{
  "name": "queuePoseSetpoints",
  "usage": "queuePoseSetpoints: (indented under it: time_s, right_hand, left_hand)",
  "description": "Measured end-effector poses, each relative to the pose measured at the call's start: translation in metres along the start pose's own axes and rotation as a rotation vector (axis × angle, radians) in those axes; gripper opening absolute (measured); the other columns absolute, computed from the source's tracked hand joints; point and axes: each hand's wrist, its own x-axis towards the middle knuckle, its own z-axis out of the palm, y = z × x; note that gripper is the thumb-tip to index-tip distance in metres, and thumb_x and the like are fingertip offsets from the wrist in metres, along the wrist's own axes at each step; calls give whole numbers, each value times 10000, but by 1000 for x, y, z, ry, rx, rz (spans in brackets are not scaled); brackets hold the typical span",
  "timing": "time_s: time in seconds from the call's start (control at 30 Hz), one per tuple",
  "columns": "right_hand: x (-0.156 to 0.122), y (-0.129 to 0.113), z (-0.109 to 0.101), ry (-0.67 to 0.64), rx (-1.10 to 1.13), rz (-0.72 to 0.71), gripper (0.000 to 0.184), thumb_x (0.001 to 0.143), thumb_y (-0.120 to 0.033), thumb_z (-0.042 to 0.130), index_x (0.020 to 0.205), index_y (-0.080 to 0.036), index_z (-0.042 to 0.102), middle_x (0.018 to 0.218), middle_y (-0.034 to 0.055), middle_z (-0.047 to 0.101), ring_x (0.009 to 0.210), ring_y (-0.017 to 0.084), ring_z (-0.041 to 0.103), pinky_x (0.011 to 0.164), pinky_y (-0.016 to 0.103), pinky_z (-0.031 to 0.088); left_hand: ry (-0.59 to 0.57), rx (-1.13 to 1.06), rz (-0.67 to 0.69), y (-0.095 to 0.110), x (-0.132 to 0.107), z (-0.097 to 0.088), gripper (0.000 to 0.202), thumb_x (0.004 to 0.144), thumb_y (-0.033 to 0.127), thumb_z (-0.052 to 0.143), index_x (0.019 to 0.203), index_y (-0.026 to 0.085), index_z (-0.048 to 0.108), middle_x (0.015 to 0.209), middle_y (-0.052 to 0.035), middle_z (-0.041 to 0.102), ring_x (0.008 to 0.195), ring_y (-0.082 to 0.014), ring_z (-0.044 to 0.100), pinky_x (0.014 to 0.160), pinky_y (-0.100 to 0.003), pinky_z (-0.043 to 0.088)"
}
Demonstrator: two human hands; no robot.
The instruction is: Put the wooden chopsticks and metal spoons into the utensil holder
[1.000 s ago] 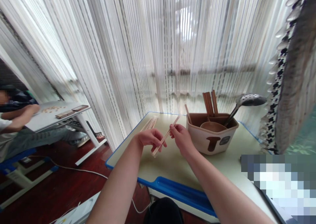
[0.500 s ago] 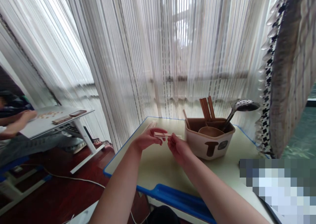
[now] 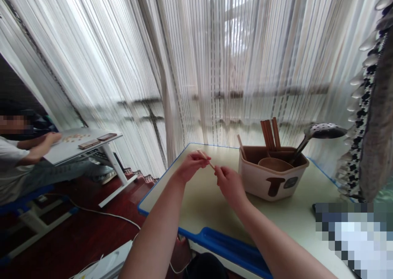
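Note:
Pale wooden chopsticks (image 3: 212, 164) slant between my two hands above the table; fingers cover part of them, so I cannot tell how many there are. My left hand (image 3: 190, 166) pinches the upper end. Lower down and to the right, my right hand (image 3: 227, 181) is closed around the other end. Just right of my right hand stands a white and brown utensil holder (image 3: 270, 189). Out of it rise several reddish-brown chopsticks (image 3: 269, 135), one lighter stick (image 3: 241, 144) and a perforated metal skimmer (image 3: 327, 130). A round brown utensil (image 3: 274, 164) leans inside its front.
The cream table (image 3: 196, 211) has a blue edge and a blue front tray (image 3: 227, 246). A blurred-out object lies at its right. Curtains (image 3: 208, 66) hang behind. At left, a person (image 3: 15, 160) sits at another table (image 3: 66, 152) with small pieces. A white cable (image 3: 101, 216) crosses the floor.
The chopsticks went from nearly level to slanting down to the right, with fewer showing. The whole view has shifted, bringing more of the seated person into sight.

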Motion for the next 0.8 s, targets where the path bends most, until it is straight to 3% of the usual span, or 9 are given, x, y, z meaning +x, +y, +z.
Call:
queuePoseSetpoints:
  time_s: [0.07,0.13,0.27,0.43,0.53,0.63,0.8]
  right_hand:
    - [-2,-1,0,107,-177,-160,279,821,-394,439,694,-190,580,567,7,581,534,143,518,499,245,326]
    - [-2,-1,0,148,-266,-210,180,793,-325,469,833,-194,587,694,18,621,608,156,540,547,253,355]
    - [1,4,2,144,-360,-266,281,745,-258,518,1008,-170,565,959,78,615,762,183,564,656,278,408]
    - [2,4,-1,81,-472,-317,173,815,-238,462,811,-200,631,840,48,637,767,181,571,658,268,395]
    - [-1,-2,-6,126,-545,-382,159,830,-253,479,836,-219,634,835,31,646,733,173,576,611,254,374]
    - [-4,-7,-12,187,-580,-451,159,849,-259,479,859,-226,634,839,24,651,721,164,581,599,245,367]
    - [-7,-21,-27,287,-572,-557,192,874,-260,456,910,-220,640,829,32,652,729,157,588,633,244,402]
  left_hand:
    - [26,-8,10,0,0,0,190,548,212,786,706,136,714,655,5,509,552,-54,441,528,-226,328]
    - [56,-22,0,-1,1,0,197,540,210,789,706,138,713,665,6,509,561,-52,442,519,-217,321]
    - [88,-78,-44,-2,1,-3,191,547,205,786,709,138,711,645,8,502,539,-43,430,478,-198,284]
    - [84,-162,-1,2,0,-3,225,572,215,775,775,144,710,603,10,519,492,-37,411,461,-201,291]
    - [89,-179,52,7,1,3,293,600,214,759,881,161,698,628,-4,567,542,-65,485,508,-215,365]
    - [115,-162,90,14,7,10,237,610,211,751,834,149,701,716,-38,628,607,-96,548,564,-239,430]
    - [-8,-65,117,39,26,29,155,644,193,725,778,122,696,655,-45,638,562,-120,569,541,-267,462]
